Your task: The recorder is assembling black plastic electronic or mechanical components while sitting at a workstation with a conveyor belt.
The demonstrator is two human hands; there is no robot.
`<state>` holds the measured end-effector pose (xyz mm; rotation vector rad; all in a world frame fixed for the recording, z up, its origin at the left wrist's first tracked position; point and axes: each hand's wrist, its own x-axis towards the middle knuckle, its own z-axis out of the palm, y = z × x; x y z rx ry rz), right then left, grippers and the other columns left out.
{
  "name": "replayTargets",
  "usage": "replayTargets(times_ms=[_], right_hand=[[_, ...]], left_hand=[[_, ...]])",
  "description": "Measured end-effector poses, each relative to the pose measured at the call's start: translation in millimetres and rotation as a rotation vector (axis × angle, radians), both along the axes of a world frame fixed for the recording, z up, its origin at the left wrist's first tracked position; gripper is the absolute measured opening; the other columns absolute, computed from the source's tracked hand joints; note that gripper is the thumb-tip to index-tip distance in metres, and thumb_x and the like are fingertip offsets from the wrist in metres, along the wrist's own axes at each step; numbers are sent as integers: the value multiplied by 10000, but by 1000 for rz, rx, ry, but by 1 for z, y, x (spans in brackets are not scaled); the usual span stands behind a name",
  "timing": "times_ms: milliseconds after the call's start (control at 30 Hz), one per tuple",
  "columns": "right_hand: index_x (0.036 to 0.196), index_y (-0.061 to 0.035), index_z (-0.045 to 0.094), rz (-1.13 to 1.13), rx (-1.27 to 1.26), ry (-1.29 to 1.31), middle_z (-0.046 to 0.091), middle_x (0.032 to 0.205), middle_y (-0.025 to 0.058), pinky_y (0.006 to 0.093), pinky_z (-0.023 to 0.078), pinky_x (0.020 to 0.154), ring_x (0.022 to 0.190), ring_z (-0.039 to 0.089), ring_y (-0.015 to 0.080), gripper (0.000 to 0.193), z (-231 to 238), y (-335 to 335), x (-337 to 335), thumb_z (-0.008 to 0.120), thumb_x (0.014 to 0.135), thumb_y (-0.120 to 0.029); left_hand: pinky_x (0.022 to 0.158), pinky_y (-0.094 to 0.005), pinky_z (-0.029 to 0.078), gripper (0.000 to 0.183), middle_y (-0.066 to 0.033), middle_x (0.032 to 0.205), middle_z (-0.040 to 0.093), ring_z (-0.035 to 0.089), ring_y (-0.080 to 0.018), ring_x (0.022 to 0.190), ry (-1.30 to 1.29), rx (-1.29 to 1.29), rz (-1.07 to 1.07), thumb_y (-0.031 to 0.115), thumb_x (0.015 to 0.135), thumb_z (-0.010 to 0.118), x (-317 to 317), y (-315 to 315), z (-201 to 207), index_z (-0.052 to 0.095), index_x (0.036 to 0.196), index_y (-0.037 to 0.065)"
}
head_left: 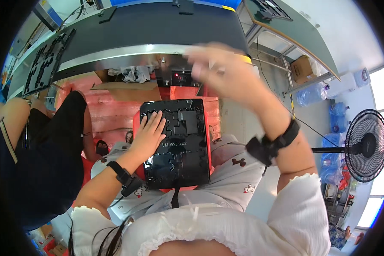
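A glossy black moulded plastic tray lies across my lap, with red edges showing beneath it. My left hand rests flat on the tray's left side, fingers stretched out. A small flat dark rectangular piece is at the tray's upper right. My right hand is raised beyond the tray, in front of the conveyor's near edge. Motion smears its fingers, and whether anything is in them cannot be made out. Each wrist wears a black strap with a small box.
A dark conveyor belt runs across ahead, carrying flat dark pieces. Another moulded black tray leans at the far left. A person in dark clothes sits close on my left. A black fan stands at right, near large bottles.
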<state>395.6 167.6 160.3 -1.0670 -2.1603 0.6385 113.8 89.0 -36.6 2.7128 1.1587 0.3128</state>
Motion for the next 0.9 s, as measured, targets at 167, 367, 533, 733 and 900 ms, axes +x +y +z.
replayTargets(times_ms=[167,367,533,733,900], right_hand=[[1150,-16,633,-276,653,-180,618,1108,196,428,475,906,1059,603,326,411,47,141,15,715,794,-204],[1361,-36,552,-329,-16,-711,517,1397,205,402,435,1043,1288,505,329,728,47,218,43,809,711,-236],[1158,-27,664,-458,163,-823,670,1125,145,403,528,840,999,661,293,472,68,190,52,792,758,-243],[1163,4,662,-299,-70,116,665,1019,52,269,522,718,876,627,133,366,54,38,47,735,849,-169],[1133,-8,644,-47,-589,153,671,916,72,308,517,736,851,643,170,294,-44,-88,8,678,920,-209]], left_hand=[[1141,-532,294,444,-199,1498,389,376,-375,1392,-85,15,5,139,921,600,11,6,51,526,1336,2],[992,-451,444,285,-154,1226,600,561,-363,1156,-483,398,-40,126,897,638,-3,124,187,642,1166,31],[1119,-433,276,677,-207,1427,360,314,-370,1347,-153,481,228,399,885,644,11,267,211,399,1406,42],[1156,-436,272,787,-222,1476,414,354,-371,1392,62,-142,114,474,887,646,29,317,215,384,1473,19],[1046,-485,398,675,-286,1257,540,489,-434,1208,196,192,278,567,903,582,59,279,201,586,1300,20]])
